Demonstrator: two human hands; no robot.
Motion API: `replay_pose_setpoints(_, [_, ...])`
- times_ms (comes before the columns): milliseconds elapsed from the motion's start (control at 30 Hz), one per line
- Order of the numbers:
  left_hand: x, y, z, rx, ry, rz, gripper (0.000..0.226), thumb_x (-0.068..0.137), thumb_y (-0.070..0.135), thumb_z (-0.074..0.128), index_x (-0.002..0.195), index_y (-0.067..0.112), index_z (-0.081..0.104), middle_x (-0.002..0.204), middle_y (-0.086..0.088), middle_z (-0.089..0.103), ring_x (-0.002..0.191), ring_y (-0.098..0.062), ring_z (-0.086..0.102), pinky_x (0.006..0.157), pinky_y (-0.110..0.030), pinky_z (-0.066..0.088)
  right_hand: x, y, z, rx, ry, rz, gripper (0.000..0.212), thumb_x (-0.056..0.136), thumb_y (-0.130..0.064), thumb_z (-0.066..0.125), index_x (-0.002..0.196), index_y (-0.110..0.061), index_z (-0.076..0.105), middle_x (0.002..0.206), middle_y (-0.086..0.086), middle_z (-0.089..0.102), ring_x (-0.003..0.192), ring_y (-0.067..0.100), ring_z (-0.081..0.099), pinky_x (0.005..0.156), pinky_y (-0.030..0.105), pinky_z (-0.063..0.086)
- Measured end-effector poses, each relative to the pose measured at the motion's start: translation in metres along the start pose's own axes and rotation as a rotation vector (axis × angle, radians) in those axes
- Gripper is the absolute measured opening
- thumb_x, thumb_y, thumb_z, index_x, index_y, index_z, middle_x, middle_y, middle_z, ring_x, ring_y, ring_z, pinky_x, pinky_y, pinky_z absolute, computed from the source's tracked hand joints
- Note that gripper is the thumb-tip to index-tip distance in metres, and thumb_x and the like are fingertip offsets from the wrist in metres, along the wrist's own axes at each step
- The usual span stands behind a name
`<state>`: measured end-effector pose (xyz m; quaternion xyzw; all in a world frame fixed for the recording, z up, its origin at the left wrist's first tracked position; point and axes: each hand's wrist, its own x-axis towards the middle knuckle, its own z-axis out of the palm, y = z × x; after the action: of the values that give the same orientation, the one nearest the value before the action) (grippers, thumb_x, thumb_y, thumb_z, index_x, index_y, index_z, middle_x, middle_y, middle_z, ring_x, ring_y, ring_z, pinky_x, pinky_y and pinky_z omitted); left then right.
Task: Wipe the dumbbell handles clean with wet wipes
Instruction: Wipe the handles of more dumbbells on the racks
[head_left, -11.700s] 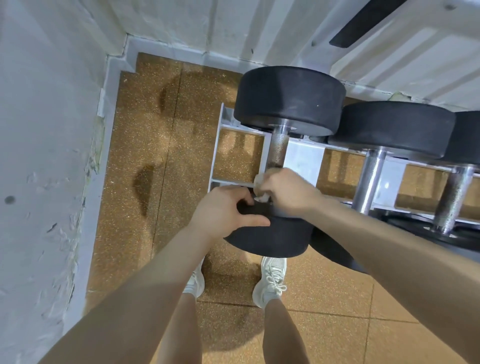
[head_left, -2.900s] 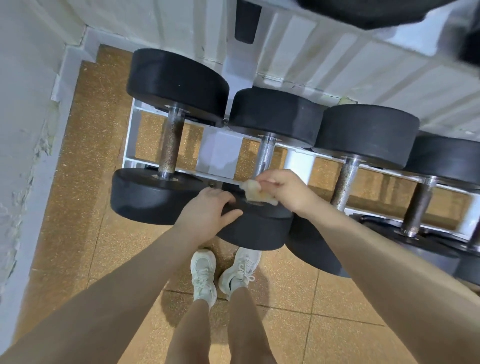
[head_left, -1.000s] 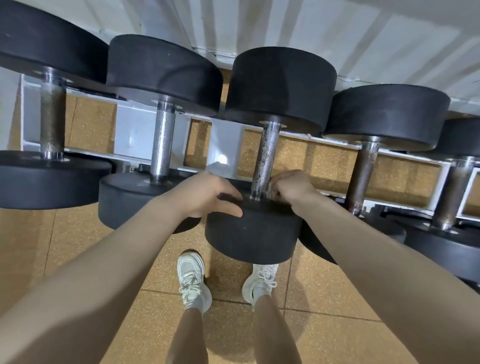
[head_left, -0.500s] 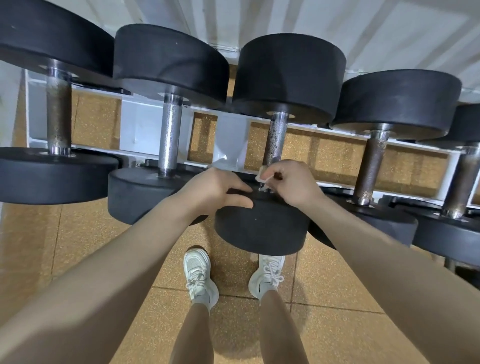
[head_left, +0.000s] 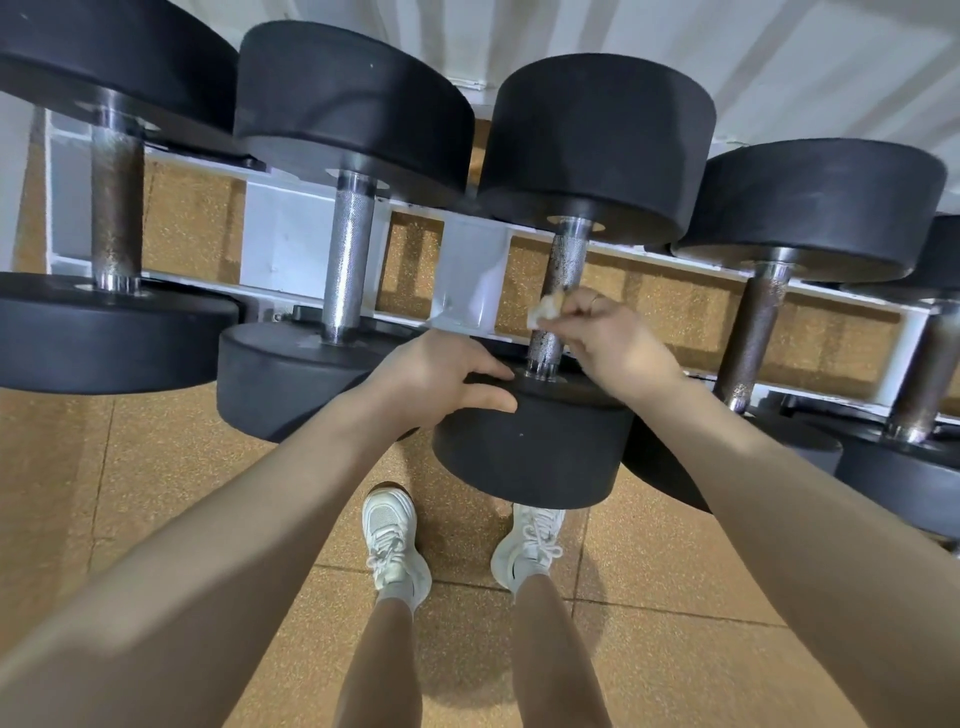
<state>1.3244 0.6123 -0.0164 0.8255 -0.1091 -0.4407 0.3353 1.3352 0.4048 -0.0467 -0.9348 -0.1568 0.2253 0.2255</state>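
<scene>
Standing on the speckled floor (head_left: 156, 493), a pair of white sneakers (head_left: 395, 545) is pointing toward the rack. Above them, the left hand (head_left: 436, 376) is gripping the near weight head (head_left: 530, 447) of the middle dumbbell at the rack's front edge, thumb over the rim, fingers curled onto its top face. Just beyond, the right hand (head_left: 608, 338) is pinching a crumpled wet wipe (head_left: 545, 310) between thumb and fingertips and pressing it against the handle (head_left: 558, 291), whose metal is showing dark speckling. Neighbouring dumbbells are resting alongside on the white rack (head_left: 291, 244), one with a bright handle (head_left: 348, 249), another with a darker handle (head_left: 753, 332), their far heads lying toward the rack's back edge.
</scene>
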Motion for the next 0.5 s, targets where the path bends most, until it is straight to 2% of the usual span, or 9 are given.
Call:
replay_pose_setpoints(67, [-0.001,0.002,-0.001,0.001,-0.007,-0.008,0.048,0.078,0.043,0.066,0.122,0.024,0.061,0.127,0.004,0.058,0.119,-0.012,0.05,0.101,-0.024,0.036,-0.005,-0.002,-0.002,-0.024,-0.197,-0.012,0.028,0.095,-0.013,0.045,0.114,-0.009,0.065,0.11,0.012,0.056,0.101,0.022,0.051,0.084,0.018,0.034])
replay_pose_setpoints(167, [-0.002,0.005,-0.002,0.038,-0.03,-0.012,0.049,0.08,0.043,0.064,0.124,0.023,0.059,0.13,0.002,0.056,0.12,-0.013,0.049,0.1,-0.022,0.035,-0.007,-0.001,-0.001,0.107,-0.115,-0.189,0.02,0.083,0.002,0.058,0.096,-0.001,0.072,0.093,0.015,0.064,0.088,0.014,0.058,0.087,0.004,0.036])
replay_pose_setpoints(200, [-0.002,0.006,-0.002,0.045,-0.033,-0.009,0.049,0.08,0.043,0.064,0.125,0.023,0.058,0.131,0.001,0.055,0.121,-0.013,0.049,0.1,-0.022,0.035,-0.006,0.001,-0.003,0.139,-0.07,-0.171,0.019,0.082,0.004,0.059,0.095,0.0,0.072,0.093,0.015,0.064,0.088,0.011,0.057,0.09,0.008,0.04])
replay_pose_setpoints(267, [-0.001,0.005,-0.002,0.045,-0.037,-0.008,0.049,0.081,0.044,0.063,0.125,0.024,0.058,0.131,0.002,0.055,0.121,-0.013,0.049,0.102,-0.025,0.036,0.003,0.004,-0.009,0.1,0.057,-0.016,0.021,0.088,0.002,0.054,0.104,-0.001,0.068,0.106,0.015,0.062,0.092,0.018,0.058,0.087,0.023,0.045])
replay_pose_setpoints(367, [0.0,0.002,-0.001,0.037,-0.029,-0.006,0.049,0.08,0.044,0.064,0.124,0.025,0.059,0.131,0.003,0.055,0.121,-0.013,0.049,0.104,-0.03,0.037,0.025,0.006,-0.016,0.128,0.26,0.206,0.018,0.092,-0.007,0.05,0.105,-0.006,0.062,0.112,0.009,0.059,0.081,0.015,0.053,0.071,0.015,0.035])
replay_pose_setpoints(467, [0.001,-0.001,0.0,0.017,0.004,0.0,0.047,0.078,0.044,0.066,0.121,0.025,0.061,0.127,0.004,0.057,0.119,-0.012,0.05,0.103,-0.031,0.039,0.032,0.003,-0.019,0.283,0.285,0.326,0.012,0.091,-0.018,0.054,0.1,-0.013,0.06,0.093,-0.001,0.058,0.072,0.007,0.047,0.059,0.016,0.03])
replay_pose_setpoints(500, [0.001,-0.001,0.001,0.009,0.017,0.001,0.047,0.077,0.043,0.066,0.12,0.025,0.062,0.126,0.005,0.058,0.118,-0.012,0.051,0.102,-0.031,0.039,0.028,0.002,-0.017,0.3,0.255,0.33,0.011,0.09,-0.018,0.054,0.098,-0.014,0.061,0.087,-0.004,0.057,0.069,0.003,0.046,0.057,0.01,0.031])
